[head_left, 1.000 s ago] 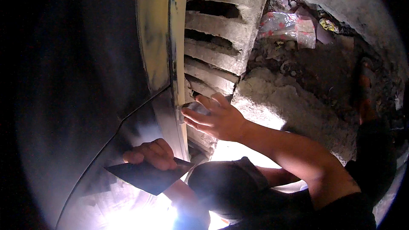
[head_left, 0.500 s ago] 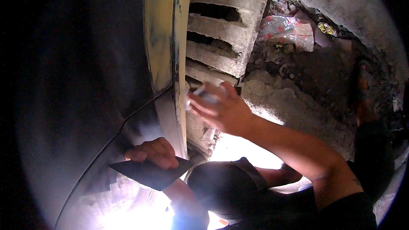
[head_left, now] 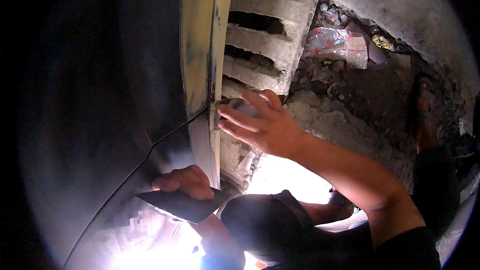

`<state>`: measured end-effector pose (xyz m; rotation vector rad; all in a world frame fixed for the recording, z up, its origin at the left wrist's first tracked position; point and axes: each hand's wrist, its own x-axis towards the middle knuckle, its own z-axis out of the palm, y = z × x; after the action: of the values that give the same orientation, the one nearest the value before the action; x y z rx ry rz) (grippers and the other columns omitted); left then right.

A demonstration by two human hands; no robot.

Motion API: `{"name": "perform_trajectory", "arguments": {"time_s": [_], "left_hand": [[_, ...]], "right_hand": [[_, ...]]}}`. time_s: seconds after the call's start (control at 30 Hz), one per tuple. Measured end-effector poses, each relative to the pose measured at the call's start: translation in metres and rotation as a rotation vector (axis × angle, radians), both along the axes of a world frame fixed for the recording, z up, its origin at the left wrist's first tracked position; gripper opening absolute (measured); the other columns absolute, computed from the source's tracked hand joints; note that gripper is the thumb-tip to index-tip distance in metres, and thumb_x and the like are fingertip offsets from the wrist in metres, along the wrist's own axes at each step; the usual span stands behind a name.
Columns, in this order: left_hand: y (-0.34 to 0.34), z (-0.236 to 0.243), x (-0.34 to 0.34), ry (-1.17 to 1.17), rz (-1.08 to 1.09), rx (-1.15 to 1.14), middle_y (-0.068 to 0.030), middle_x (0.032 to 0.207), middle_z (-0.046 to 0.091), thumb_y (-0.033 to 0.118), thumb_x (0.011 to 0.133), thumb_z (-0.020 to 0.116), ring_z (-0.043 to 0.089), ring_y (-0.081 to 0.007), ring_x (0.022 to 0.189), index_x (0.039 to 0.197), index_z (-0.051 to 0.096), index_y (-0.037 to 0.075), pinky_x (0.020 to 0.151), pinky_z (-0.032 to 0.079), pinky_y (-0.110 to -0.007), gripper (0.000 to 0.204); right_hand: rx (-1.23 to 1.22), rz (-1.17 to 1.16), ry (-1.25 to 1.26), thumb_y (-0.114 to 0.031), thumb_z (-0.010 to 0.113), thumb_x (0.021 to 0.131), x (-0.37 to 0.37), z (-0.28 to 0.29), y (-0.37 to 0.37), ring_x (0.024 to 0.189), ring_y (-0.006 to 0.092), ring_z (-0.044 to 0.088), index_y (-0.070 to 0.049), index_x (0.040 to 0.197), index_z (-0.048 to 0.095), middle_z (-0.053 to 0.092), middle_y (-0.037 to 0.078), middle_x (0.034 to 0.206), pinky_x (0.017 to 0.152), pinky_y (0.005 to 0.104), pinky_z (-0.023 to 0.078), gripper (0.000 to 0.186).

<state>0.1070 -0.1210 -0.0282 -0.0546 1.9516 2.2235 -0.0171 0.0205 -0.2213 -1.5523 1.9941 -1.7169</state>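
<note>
My right hand (head_left: pixel 272 127) holds a thin grey flat piece (head_left: pixel 245 107) against the edge of a dark vehicle-like panel (head_left: pixel 115 95), fingers spread over it. The piece is mostly covered, so its exact kind cannot be made out. A yellowish strip (head_left: pixel 197 45) runs down that edge, and a dark seam crosses the panel just left of my fingers. Lower down, my left hand (head_left: pixel 185 181) grips a dark, flat, four-cornered sheet (head_left: pixel 192 210), thumb and fingers closed at its upper side. The sheet is held near the panel's lower part.
A slotted concrete grate (head_left: pixel 260 35) lies beyond my right hand. Rubble, a crumpled clear-and-red wrapper (head_left: pixel 327 42) and a concrete ledge (head_left: pixel 400 5) are at the far right. My dark-clothed knee (head_left: pixel 265 220) is close below. Bright light glares at the bottom left.
The right hand's blur is gone, and the grey piece is now seen at the strip's edge. The left hand and its sheet have shifted slightly right and tilted flatter. The whole view has shifted a little.
</note>
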Motion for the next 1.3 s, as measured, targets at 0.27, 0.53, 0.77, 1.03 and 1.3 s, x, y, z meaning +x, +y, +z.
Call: {"name": "perform_trajectory", "arguments": {"time_s": [0.27, 0.53, 0.77, 1.03, 1.3], "left_hand": [[0.008, -0.008, 0.009, 0.153, 0.071, -0.108, -0.0247, 0.088, 0.064, 0.031, 0.095, 0.050, 0.061, -0.0281, 0.059, 0.113, 0.045, 0.009, 0.050, 0.045, -0.040, 0.029], [0.020, -0.001, -0.005, 0.128, 0.163, -0.277, -0.0218, 0.088, 0.066, 0.014, 0.077, 0.075, 0.061, -0.0284, 0.063, 0.134, 0.031, 0.005, 0.060, 0.048, -0.041, 0.073], [0.040, -0.004, -0.006, 0.160, 0.451, -0.273, -0.0206, 0.077, 0.064, 0.020, 0.082, 0.067, 0.057, -0.0272, 0.052, 0.124, 0.037, 0.003, 0.054, 0.046, -0.040, 0.054], [0.052, -0.005, -0.014, 0.144, 0.542, -0.323, -0.0197, 0.064, 0.062, 0.027, 0.090, 0.055, 0.054, -0.0261, 0.042, 0.112, 0.043, 0.000, 0.046, 0.044, -0.039, 0.036], [0.056, -0.006, -0.014, 0.181, 0.601, -0.356, -0.0204, 0.070, 0.062, 0.025, 0.092, 0.053, 0.060, -0.0265, 0.055, 0.112, 0.042, -0.002, 0.051, 0.047, -0.039, 0.036]], "right_hand": [[0.001, -0.040, 0.009, -0.021, 0.067, 0.073, -0.025, 0.001, 0.004, 0.119, 0.0289, 0.045, -0.026, 0.112, 0.065, 0.048, -0.005, 0.134, 0.093, 0.0454, 0.037, 0.040], [-0.020, -0.051, 0.059, -0.020, 0.066, 0.074, -0.043, 0.002, -0.008, 0.119, 0.0292, 0.045, -0.026, 0.111, 0.065, 0.049, -0.004, 0.133, 0.095, 0.0455, 0.036, 0.037], [-0.004, -0.078, 0.000, -0.021, 0.069, 0.073, -0.046, -0.006, -0.002, 0.118, 0.0286, 0.046, -0.026, 0.108, 0.066, 0.050, -0.004, 0.133, 0.095, 0.0440, 0.037, 0.036], [-0.063, -0.085, 0.037, -0.021, 0.070, 0.072, -0.059, 0.003, -0.013, 0.118, 0.0281, 0.046, -0.026, 0.108, 0.066, 0.051, -0.004, 0.132, 0.094, 0.0433, 0.039, 0.037], [0.006, -0.044, 0.029, -0.019, 0.068, 0.072, -0.055, -0.008, 0.000, 0.120, 0.0277, 0.045, -0.027, 0.110, 0.065, 0.051, -0.003, 0.132, 0.096, 0.0441, 0.037, 0.039]]}}
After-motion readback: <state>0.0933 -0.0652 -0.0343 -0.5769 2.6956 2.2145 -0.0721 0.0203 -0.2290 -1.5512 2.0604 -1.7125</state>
